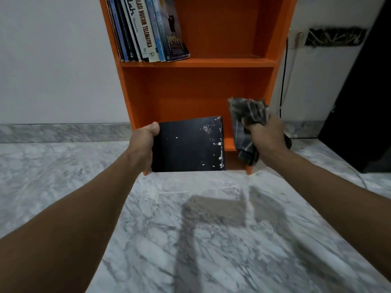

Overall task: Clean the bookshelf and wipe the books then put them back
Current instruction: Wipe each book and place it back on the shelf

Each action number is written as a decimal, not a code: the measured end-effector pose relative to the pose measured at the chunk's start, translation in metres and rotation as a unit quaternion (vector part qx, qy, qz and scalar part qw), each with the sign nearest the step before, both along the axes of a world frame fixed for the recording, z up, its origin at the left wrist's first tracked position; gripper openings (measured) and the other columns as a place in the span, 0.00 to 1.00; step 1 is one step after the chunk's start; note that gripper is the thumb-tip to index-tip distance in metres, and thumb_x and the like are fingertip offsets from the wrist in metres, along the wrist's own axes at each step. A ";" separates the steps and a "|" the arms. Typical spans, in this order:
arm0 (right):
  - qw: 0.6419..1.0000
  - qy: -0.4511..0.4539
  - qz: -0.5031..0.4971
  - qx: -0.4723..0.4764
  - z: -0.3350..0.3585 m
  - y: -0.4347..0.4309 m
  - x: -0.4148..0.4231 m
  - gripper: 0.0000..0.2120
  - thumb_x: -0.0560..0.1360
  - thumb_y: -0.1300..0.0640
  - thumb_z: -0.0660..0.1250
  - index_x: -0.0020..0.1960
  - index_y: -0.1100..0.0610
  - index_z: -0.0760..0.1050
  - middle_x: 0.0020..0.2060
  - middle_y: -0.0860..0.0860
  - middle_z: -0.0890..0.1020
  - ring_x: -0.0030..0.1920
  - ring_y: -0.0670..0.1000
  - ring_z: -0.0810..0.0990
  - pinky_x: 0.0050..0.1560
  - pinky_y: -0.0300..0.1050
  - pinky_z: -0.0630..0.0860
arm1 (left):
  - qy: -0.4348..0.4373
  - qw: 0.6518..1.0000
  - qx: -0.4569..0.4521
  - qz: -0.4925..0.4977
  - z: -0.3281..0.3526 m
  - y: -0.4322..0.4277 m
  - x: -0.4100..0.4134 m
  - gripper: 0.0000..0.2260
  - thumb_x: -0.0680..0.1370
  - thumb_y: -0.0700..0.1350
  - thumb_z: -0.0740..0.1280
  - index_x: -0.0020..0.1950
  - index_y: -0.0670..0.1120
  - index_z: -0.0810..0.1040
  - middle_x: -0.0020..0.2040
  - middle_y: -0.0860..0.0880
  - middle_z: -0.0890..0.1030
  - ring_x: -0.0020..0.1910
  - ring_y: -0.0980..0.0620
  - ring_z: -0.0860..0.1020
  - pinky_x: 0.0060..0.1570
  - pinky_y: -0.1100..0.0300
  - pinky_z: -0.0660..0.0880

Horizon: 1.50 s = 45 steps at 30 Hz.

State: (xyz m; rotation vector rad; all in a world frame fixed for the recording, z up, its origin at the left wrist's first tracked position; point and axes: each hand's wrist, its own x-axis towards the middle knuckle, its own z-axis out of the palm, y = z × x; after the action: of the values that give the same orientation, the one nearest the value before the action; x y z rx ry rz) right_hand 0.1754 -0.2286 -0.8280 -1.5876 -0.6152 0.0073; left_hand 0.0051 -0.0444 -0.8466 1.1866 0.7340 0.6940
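Observation:
An orange bookshelf stands against the white wall. My left hand grips the left edge of a black book with a worn, white-flecked cover, held flat in front of the lowest shelf. My right hand clutches a dark checked cloth just right of the book, by the shelf's right side; part of the cloth hangs below the fist. Several books lean together at the left of the upper shelf. The lower compartment behind the black book looks bare.
Grey-white marble floor stretches below, with pale dust near the shelf's feet. A cable runs down the wall to the right of the shelf. A dark panel stands at the far right.

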 end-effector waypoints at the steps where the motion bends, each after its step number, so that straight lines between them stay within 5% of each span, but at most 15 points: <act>1: 0.998 -0.056 0.008 -0.006 0.006 0.003 -0.005 0.15 0.74 0.69 0.66 0.41 0.49 0.74 0.37 0.49 0.79 0.40 0.54 0.79 0.34 0.44 0.74 | -0.008 1.000 0.003 0.008 0.002 -0.002 0.003 0.13 0.83 0.50 0.57 0.67 0.51 0.71 0.57 0.49 0.82 0.52 0.45 0.81 0.40 0.52 0.77; 4: 0.974 -0.211 0.048 -0.070 -0.006 0.000 -0.039 0.28 0.68 0.75 0.63 0.55 0.43 0.76 0.48 0.44 0.79 0.35 0.47 0.78 0.28 0.37 0.77 | -0.032 0.998 0.011 0.052 0.009 -0.007 0.012 0.10 0.83 0.48 0.59 0.61 0.50 0.75 0.55 0.50 0.82 0.50 0.47 0.81 0.44 0.53 0.76; 7: 0.917 -0.354 0.094 -0.159 -0.061 -0.021 -0.058 0.33 0.64 0.74 0.67 0.66 0.52 0.75 0.59 0.50 0.79 0.49 0.44 0.81 0.44 0.35 0.80 | -0.009 0.992 0.048 0.115 0.010 0.005 0.009 0.09 0.79 0.49 0.62 0.53 0.49 0.80 0.52 0.49 0.83 0.51 0.45 0.81 0.55 0.47 0.77; 10: 0.897 -0.347 0.102 -0.253 -0.079 -0.037 -0.051 0.28 0.60 0.64 0.64 0.58 0.49 0.80 0.50 0.50 0.85 0.47 0.54 0.83 0.39 0.41 0.75 | 0.057 0.977 0.142 0.147 0.004 0.018 -0.002 0.12 0.81 0.49 0.61 0.42 0.47 0.80 0.45 0.49 0.82 0.50 0.45 0.80 0.56 0.48 0.77; 14: 0.942 -0.308 -0.019 -0.136 -0.024 -0.016 -0.024 0.31 0.65 0.71 0.65 0.65 0.52 0.77 0.52 0.54 0.84 0.43 0.50 0.79 0.35 0.32 0.74 | 0.073 0.973 0.184 0.120 -0.002 0.011 0.003 0.14 0.82 0.48 0.60 0.39 0.48 0.78 0.43 0.49 0.80 0.51 0.44 0.80 0.56 0.48 0.77; 18: 0.934 -0.333 -0.012 -0.131 -0.006 0.007 -0.018 0.37 0.65 0.74 0.63 0.70 0.51 0.72 0.66 0.56 0.77 0.64 0.57 0.75 0.62 0.48 0.74 | 0.056 0.976 0.194 0.087 0.004 -0.009 0.022 0.16 0.83 0.48 0.60 0.36 0.48 0.77 0.40 0.50 0.80 0.46 0.46 0.80 0.52 0.51 0.77; 21: 0.891 -0.391 0.058 -0.223 -0.064 -0.007 -0.035 0.36 0.62 0.76 0.66 0.68 0.55 0.74 0.73 0.57 0.68 0.73 0.60 0.64 0.70 0.54 0.65 | 0.058 0.969 0.235 0.057 0.002 -0.010 0.025 0.20 0.82 0.48 0.61 0.32 0.41 0.73 0.34 0.49 0.74 0.37 0.49 0.73 0.43 0.55 0.70; 24: 0.839 -0.418 0.185 -0.295 -0.101 -0.042 -0.041 0.31 0.58 0.70 0.67 0.61 0.55 0.78 0.66 0.53 0.77 0.63 0.58 0.78 0.57 0.46 0.77 | 0.080 0.962 0.251 0.070 -0.006 -0.002 0.017 0.20 0.82 0.49 0.60 0.37 0.37 0.73 0.38 0.47 0.76 0.40 0.49 0.74 0.45 0.55 0.71; 27: 0.893 -0.362 0.142 -0.225 -0.081 -0.047 -0.043 0.26 0.57 0.69 0.69 0.54 0.55 0.81 0.46 0.47 0.83 0.43 0.43 0.79 0.42 0.26 0.73 | 0.075 0.964 0.236 0.098 -0.004 -0.002 0.016 0.18 0.83 0.47 0.58 0.34 0.44 0.71 0.37 0.51 0.76 0.39 0.52 0.74 0.42 0.60 0.69; 31: 0.925 -0.364 -0.021 -0.108 -0.019 -0.010 -0.022 0.28 0.64 0.75 0.68 0.61 0.57 0.78 0.54 0.55 0.83 0.50 0.47 0.78 0.46 0.31 0.75 | 0.048 0.973 0.209 0.085 -0.004 -0.012 0.027 0.14 0.82 0.46 0.60 0.42 0.39 0.77 0.39 0.49 0.76 0.40 0.51 0.74 0.46 0.56 0.71; 34: 0.930 -0.339 -0.018 -0.144 -0.014 0.006 -0.025 0.31 0.64 0.73 0.62 0.66 0.57 0.75 0.62 0.57 0.78 0.63 0.57 0.75 0.62 0.55 0.75 | 0.021 0.984 0.162 0.063 -0.002 -0.026 0.039 0.11 0.81 0.47 0.63 0.45 0.43 0.79 0.39 0.47 0.77 0.40 0.49 0.74 0.45 0.55 0.72; 37: 0.873 -0.390 0.133 -0.260 -0.075 -0.008 -0.052 0.30 0.65 0.74 0.64 0.66 0.60 0.74 0.67 0.59 0.75 0.68 0.61 0.71 0.68 0.62 0.68 | -0.007 0.987 0.141 0.081 0.006 -0.028 0.046 0.09 0.80 0.48 0.63 0.43 0.45 0.77 0.40 0.46 0.75 0.40 0.48 0.72 0.44 0.53 0.70; 40: 0.799 -0.414 0.262 -0.349 -0.110 -0.037 -0.069 0.25 0.64 0.66 0.68 0.61 0.56 0.78 0.59 0.55 0.81 0.57 0.60 0.80 0.53 0.58 0.79 | 0.004 0.982 0.154 0.107 0.010 -0.024 0.042 0.13 0.82 0.49 0.61 0.42 0.44 0.78 0.38 0.53 0.77 0.40 0.52 0.74 0.46 0.58 0.72; 42: 0.839 -0.420 0.224 -0.262 -0.094 -0.039 -0.067 0.25 0.59 0.65 0.68 0.56 0.57 0.80 0.52 0.54 0.84 0.49 0.58 0.83 0.46 0.52 0.82 | 0.007 0.980 0.171 0.098 0.009 -0.024 0.042 0.14 0.82 0.48 0.62 0.46 0.38 0.79 0.38 0.50 0.77 0.39 0.51 0.74 0.45 0.58 0.72; 45: 0.900 -0.421 0.051 -0.106 -0.039 -0.016 -0.048 0.26 0.61 0.70 0.70 0.59 0.61 0.79 0.54 0.57 0.83 0.52 0.57 0.83 0.53 0.44 0.78 | 0.007 0.983 0.173 0.062 0.006 -0.028 0.041 0.14 0.81 0.46 0.63 0.43 0.35 0.77 0.36 0.46 0.75 0.36 0.51 0.73 0.40 0.61 0.72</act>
State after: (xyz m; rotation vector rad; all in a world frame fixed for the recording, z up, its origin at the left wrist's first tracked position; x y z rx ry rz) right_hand 0.1276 -0.2450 -0.8667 -1.7367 -1.4070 -0.5796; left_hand 0.0460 -0.0728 -0.8404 1.4706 0.7207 0.9452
